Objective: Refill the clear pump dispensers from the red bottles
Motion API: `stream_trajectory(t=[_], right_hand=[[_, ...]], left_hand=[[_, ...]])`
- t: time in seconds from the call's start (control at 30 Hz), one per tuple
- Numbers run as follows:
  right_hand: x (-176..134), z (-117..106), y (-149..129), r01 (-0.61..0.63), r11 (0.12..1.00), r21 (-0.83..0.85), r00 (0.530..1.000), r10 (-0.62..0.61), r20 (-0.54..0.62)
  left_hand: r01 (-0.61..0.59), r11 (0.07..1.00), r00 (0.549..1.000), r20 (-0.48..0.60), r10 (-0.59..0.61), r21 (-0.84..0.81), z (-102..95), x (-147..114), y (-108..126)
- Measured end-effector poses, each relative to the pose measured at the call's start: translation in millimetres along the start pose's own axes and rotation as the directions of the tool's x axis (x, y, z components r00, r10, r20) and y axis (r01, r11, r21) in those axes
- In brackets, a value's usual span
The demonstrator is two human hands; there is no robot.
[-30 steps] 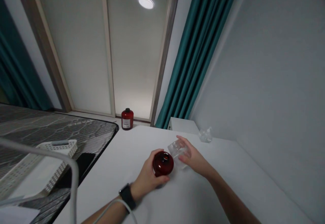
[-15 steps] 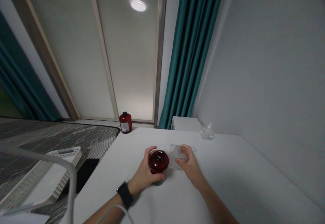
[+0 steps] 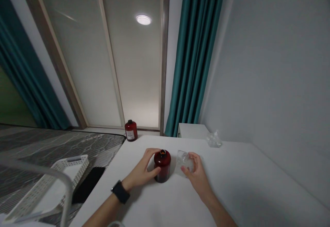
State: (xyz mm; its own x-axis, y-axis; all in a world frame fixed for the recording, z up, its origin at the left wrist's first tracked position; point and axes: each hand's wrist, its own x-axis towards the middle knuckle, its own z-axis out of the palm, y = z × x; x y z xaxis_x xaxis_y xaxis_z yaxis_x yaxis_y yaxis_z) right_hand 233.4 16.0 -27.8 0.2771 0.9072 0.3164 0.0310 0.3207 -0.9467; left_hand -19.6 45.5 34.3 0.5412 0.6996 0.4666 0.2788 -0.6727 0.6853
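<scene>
A dark red, round-shouldered bottle (image 3: 163, 172) stands upright on the white table, its narrow mouth uncapped. My left hand (image 3: 144, 168), with a dark watch at the wrist, curves around the bottle's left side. A gap shows between palm and bottle; the thumb overlaps its front and the fingers are spread behind its shoulder. Just to the right, my right hand (image 3: 197, 172) has thumb and fingers bent around a clear, see-through bottle-like piece (image 3: 185, 160). Its outline is faint against the table, and the fingers cover part of it.
Another red bottle (image 3: 131, 132), with a white label and black cap, stands at the table's far left corner. Crumpled clear plastic (image 3: 213, 139) lies at the back right. A white basket (image 3: 48, 182) and a black flat item (image 3: 89, 185) are left of the table (image 3: 165, 206).
The red bottle now stands more upright in view, and my left hand has loosened, drawing slightly left. My right hand stays around the clear piece. The camera view has tilted upward a little.
</scene>
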Motion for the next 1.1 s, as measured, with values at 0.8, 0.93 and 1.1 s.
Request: stream_trajectory(t=[0.8, 0.93, 1.1], right_hand=[[101, 33, -50, 0.067, 0.998, -0.018, 0.98, -0.062, 0.19], [110, 46, -53, 0.085, 0.996, 0.026, 0.962, -0.088, 0.258], [114, 50, -48, 0.084, 0.996, 0.035, 0.949, -0.091, 0.302]], left_hand=[[0.242, 0.931, 0.969, 0.018, -0.246, -0.274, -9.0, 72, -7], [0.313, 0.872, 0.946, 0.044, -0.321, -0.376, -14.7, 101, -14], [0.307, 0.846, 0.95, 0.089, -0.299, -0.437, -11.0, 117, -18]])
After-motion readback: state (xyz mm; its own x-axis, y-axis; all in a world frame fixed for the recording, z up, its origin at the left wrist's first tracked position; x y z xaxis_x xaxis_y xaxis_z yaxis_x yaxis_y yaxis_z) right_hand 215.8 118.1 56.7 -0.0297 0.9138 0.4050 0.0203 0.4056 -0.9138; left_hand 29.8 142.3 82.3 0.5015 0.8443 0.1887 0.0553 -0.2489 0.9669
